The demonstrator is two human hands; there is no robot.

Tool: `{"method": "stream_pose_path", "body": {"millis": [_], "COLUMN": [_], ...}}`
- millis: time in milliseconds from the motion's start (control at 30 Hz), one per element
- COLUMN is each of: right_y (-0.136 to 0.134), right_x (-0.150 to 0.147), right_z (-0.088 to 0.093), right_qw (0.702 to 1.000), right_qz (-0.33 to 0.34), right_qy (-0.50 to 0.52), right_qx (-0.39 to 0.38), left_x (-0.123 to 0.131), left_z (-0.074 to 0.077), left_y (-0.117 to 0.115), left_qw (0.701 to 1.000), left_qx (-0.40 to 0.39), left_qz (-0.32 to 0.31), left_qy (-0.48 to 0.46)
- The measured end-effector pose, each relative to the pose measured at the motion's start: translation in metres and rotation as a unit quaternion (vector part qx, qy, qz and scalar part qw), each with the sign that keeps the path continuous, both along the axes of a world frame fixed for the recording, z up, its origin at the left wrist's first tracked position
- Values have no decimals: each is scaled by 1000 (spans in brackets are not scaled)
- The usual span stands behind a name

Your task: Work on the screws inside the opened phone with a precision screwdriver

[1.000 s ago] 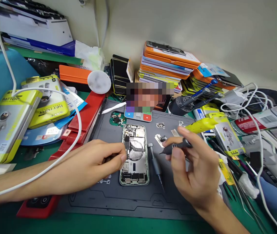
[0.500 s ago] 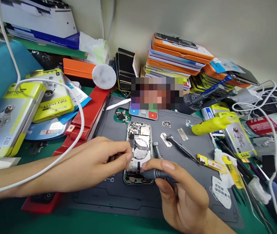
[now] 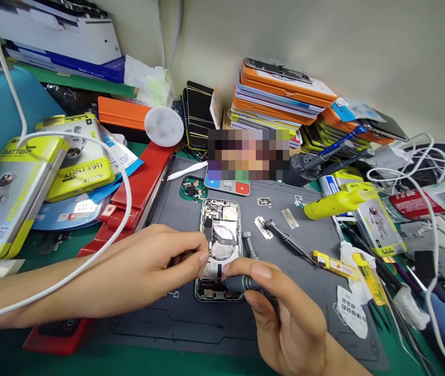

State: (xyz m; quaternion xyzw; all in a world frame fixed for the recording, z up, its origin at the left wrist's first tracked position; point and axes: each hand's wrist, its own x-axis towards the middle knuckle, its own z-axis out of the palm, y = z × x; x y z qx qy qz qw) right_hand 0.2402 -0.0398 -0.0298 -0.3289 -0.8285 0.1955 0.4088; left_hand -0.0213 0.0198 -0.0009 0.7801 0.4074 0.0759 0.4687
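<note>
An opened smartphone (image 3: 224,244) lies on the grey work mat (image 3: 160,206), its inner parts and a round coil bared. My left hand (image 3: 167,269) rests at the phone's left edge, thumb and fingertips pressed together; whatever they pinch, if anything, is hidden. Over the lower right of the phone, my right hand (image 3: 291,313) grips a dark grey screwdriver (image 3: 242,283) between thumb and fingers. The screwdriver's tip cannot be made out. Right of the phone another grey screwdriver (image 3: 249,244) lies on the mat, partly covered by my right hand.
A longer screwdriver (image 3: 291,241), a metal plate (image 3: 264,227) and a yellow bottle (image 3: 330,204) lie to the right. Battery boxes (image 3: 14,196) and a red clamp-like tool (image 3: 136,188) stand left. A white cable (image 3: 129,193) loops over my left forearm. Stacked cases (image 3: 281,86) stand behind.
The whole view has shifted slightly, so things sit a little further left and lower. Both hands keep nearly the same places at the phone, and the screwdriver stays in my right hand.
</note>
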Motion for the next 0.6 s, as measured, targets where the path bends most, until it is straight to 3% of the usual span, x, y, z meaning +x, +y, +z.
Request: {"method": "stream_pose_path", "body": {"millis": [133,233,400,600], "right_y": [9,14,12,10], "right_x": [-7,-11,-6,-1], "right_z": [21,32,28,22], "right_qw": [995,993,988,991], "right_qz": [9,-3,59,37], "right_qy": [-78,-100,-118,-98], "right_qx": [66,64,82,77], "left_x": [1,1,-1,0], "left_z": [2,0,-3,-2], "left_y": [0,0,-1,0], "left_qw": [1000,999,999,999], "left_qx": [4,3,9,-7], "left_qz": [7,9,5,-9], "left_qy": [-18,-33,-40,-34]}}
